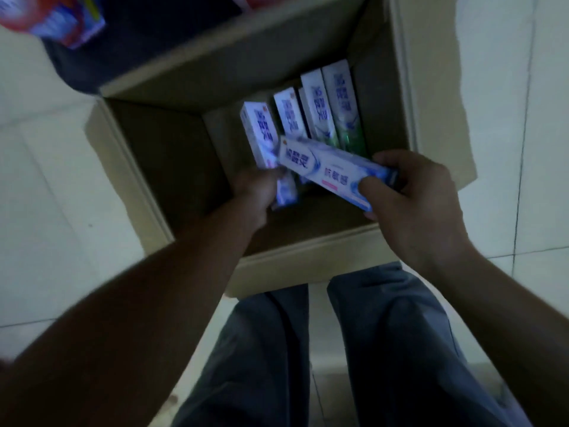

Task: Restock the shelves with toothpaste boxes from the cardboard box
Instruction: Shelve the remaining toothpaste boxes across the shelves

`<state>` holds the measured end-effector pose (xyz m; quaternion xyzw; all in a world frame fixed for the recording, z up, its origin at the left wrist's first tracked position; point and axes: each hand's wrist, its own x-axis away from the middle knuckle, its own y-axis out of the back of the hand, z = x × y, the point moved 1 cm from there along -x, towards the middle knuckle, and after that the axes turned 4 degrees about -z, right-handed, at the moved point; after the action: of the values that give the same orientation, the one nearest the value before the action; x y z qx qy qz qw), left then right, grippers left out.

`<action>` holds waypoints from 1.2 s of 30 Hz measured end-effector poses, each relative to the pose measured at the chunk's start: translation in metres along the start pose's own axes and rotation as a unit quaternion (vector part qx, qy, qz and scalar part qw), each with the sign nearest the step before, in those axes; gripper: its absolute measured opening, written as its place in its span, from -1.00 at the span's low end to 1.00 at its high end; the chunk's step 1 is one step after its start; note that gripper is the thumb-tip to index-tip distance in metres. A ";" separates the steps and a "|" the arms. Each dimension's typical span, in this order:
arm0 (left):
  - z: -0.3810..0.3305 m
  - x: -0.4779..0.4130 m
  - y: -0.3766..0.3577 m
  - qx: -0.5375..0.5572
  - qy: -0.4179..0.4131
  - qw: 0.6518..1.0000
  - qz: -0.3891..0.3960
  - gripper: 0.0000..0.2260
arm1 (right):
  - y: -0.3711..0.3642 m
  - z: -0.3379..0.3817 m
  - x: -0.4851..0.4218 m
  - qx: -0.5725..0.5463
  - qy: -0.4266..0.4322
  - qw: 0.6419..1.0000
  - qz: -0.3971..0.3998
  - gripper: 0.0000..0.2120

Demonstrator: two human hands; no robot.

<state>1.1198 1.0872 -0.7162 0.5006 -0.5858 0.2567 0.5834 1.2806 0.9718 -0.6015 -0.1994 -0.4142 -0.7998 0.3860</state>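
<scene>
Over brown cardboard box [308, 257], right hand [412, 198] gripping slim rectangular toothpaste carton [326, 171]

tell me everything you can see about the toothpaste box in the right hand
The toothpaste box is a long, slim carton, white fading to blue, with large printed characters and a pink stripe along its lower edge. It looks like glossy card, with no dents showing. It lies printed face up, slanting down to the right, over the open cardboard box. The right hand grips its right end.
</scene>
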 end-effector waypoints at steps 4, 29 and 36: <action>-0.011 0.087 0.071 0.042 -0.022 0.999 0.021 -0.84 | 0.037 0.048 0.033 -0.025 0.017 0.999 0.016 -0.54; -0.215 0.699 0.376 0.175 -0.469 0.863 0.070 -0.58 | 0.315 0.503 0.358 -0.334 0.343 0.874 0.083 -0.54; -0.241 0.776 0.410 0.165 -0.589 0.785 0.094 -0.35 | 0.353 0.563 0.417 -0.388 0.412 0.823 0.046 -0.52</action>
<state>1.0007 1.2286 0.1751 0.5856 -0.8085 0.0584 0.0063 1.2964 1.1164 0.1697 -0.0035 0.1372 -0.8836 0.4477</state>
